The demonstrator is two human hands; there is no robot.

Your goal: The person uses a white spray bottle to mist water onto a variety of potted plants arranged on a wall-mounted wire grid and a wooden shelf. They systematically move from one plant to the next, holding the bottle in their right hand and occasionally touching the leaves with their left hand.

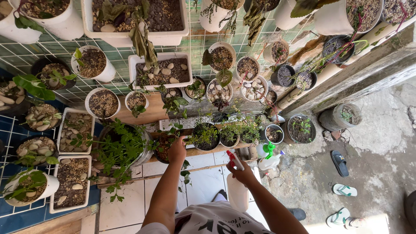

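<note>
Person tending potted plants at a wooden shelf (203,151) with a spray bottle (237,184).

Containers: on the shelf stands a black pot (205,138) of small green sprouts, with a dark pot (164,147) of leafy stems just left of it; above the shelf, a white rectangular planter (161,71) holds soil topped with pale pebbles. Hands: the left hand (177,151) reaches out to the shelf's front edge at the dark pot, fingers curled together against the foliage; whether they pinch a leaf cannot be told. The right hand (242,174), below and right of the shelf, is wrapped closed around the neck of the white spray bottle, whose red-and-white nozzle points toward the shelf. Surroundings: a second sprayer with a green trigger (268,156) stands at the shelf's right end; sandals (340,162) lie well right on concrete.
</note>
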